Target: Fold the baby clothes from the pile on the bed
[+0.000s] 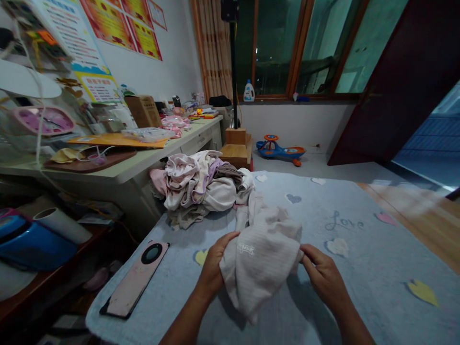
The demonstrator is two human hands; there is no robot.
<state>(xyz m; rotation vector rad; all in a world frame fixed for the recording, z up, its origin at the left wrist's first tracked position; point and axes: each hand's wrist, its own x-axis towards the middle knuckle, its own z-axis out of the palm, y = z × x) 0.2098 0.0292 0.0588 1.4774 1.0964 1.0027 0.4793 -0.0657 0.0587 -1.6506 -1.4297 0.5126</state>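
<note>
Pale grey ribbed fabric makes up the garment [264,256] between your two hands, bunched and folded over itself, with small white lettering facing up. It is over the near middle of the blue bed cover [370,297], its lower tip hanging toward you. Your left hand [214,268] has its grip closed on the left edge, thumb on top. Your right hand [323,275] pinches the right edge, thumb against fingers.

Just beyond the garment, to the left, a heap of clothes [204,187] in pink, white, cream and brown lies at the bed's edge. Nearer you, well left of your left hand, a pink phone [138,278] with a round black camera ring lies flat.

Along the left wall, the desk [125,167] carries a pink clock [46,120], a cardboard box [143,111] and plastic bags [147,134]. Past the bed, a blue and orange ride-on toy [282,152] stands on the floor, and a detergent bottle [248,92] is upright on the windowsill [273,100].
</note>
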